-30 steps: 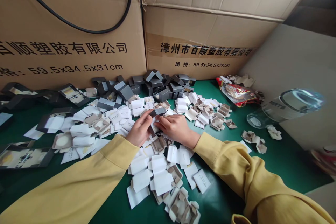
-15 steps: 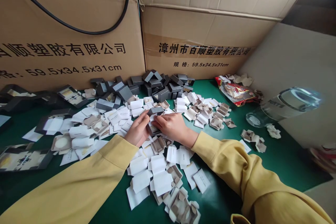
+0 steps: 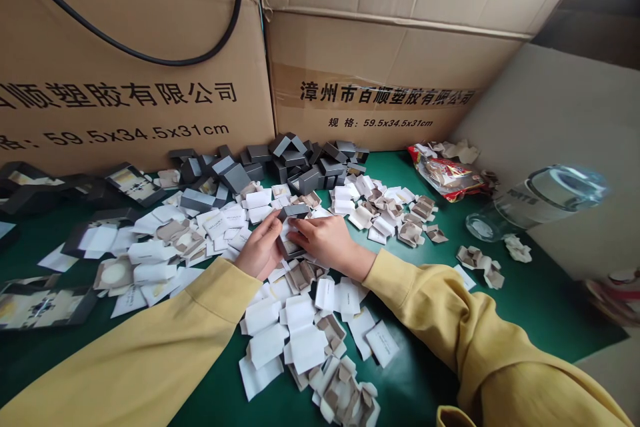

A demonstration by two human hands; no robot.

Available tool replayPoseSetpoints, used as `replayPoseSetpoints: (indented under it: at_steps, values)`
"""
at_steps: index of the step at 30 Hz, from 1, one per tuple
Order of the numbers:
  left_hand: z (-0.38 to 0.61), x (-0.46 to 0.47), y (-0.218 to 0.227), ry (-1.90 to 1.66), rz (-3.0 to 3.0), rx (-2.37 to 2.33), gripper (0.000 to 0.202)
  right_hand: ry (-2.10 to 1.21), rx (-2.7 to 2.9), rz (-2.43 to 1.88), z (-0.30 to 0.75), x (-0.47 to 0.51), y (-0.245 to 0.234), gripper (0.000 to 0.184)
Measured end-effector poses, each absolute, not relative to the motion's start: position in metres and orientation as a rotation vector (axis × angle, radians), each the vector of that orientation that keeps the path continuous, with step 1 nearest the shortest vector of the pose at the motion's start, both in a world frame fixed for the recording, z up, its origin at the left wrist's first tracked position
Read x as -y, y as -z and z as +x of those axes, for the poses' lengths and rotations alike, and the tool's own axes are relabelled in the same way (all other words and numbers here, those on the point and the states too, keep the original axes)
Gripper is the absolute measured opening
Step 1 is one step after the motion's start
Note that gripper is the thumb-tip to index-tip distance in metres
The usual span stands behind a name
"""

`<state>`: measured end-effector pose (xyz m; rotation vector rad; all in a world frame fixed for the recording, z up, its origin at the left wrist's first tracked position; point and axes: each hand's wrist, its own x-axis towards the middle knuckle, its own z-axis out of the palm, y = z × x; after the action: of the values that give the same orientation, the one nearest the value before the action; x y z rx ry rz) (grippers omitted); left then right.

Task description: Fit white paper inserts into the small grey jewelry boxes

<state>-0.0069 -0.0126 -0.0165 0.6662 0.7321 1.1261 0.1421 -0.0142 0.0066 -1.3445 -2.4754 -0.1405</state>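
A small black cardboard box [image 3: 294, 211], with its lid raised, is between my two hands above the middle of the table. My left hand [image 3: 261, 247] is closed around its left side. The curled fingers of my right hand [image 3: 327, 241] are at its right side and reach over its open front; their tips and most of the inside are hidden. Folded white paper inserts [image 3: 309, 347] lie loose below my hands. More white inserts and printed cards [image 3: 220, 221] are heaped to the left.
Black boxes [image 3: 305, 180] are piled against two large cartons [image 3: 390, 53] at the back. Opened boxes [image 3: 50, 303] lie at left. Right of the hands are more inserts [image 3: 375, 213], a red snack bag [image 3: 450, 177], a clear bottle [image 3: 540, 200] and a crumpled tissue [image 3: 517, 249] on the green tabletop [image 3: 425, 333].
The view has shifted slightly. Both hands stay at the black box in nearly the same pose; the right fingers have moved very little.
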Motion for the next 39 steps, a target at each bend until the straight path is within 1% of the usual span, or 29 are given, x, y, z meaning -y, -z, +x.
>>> replayPoseSetpoints:
  at_steps: [5, 16, 33, 39]
  values:
    - [-0.0065, 0.0133, 0.0123, -1.104, 0.684, -0.703, 0.038, 0.126, 2.475, -1.353, 0.1419, 0.0110, -0.0031, 0.024]
    - [-0.0057, 0.0117, 0.0105, -1.107, 0.664, -0.713, 0.039, 0.275, 2.521, -1.254, 0.1410, 0.0094, -0.0025, 0.025]
    - [-0.0060, 0.0114, 0.0103, -1.083, 0.683, -0.656, 0.040, 0.249, 2.529, -1.214, 0.1419, 0.0104, 0.0022, 0.026]
    - [-0.0051, 0.0108, 0.0105, -1.080, 0.684, -0.611, 0.037, 0.268, 2.512, -1.200, 0.1408, 0.0107, 0.0024, 0.030]
